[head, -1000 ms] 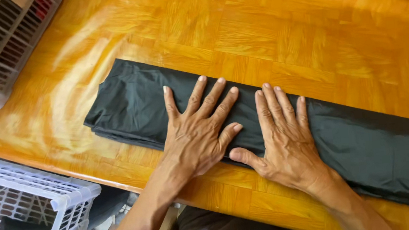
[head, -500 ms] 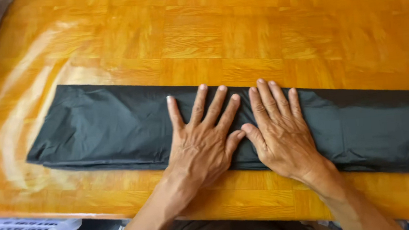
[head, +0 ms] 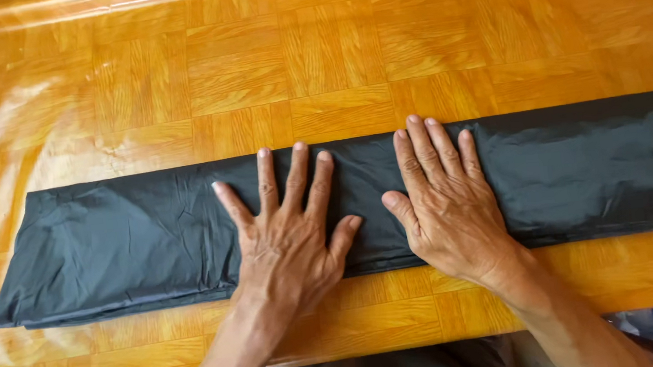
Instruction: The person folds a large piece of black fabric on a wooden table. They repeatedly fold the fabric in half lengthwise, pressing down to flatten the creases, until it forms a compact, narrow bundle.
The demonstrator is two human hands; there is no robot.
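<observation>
Thin, limp, slippery-looking folded black fabric [head: 150, 238] pinned under flat, spread left hand [head: 288, 238] and right hand [head: 447, 212]; probably best gripped at edges.

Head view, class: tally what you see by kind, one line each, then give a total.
Folded black cloth: 1
Wooden table: 1
Hands flat on the cloth: 2, left hand and right hand
Total: 4

bright daylight; glare on glossy table [head: 38, 122] left; sharp focus
</observation>
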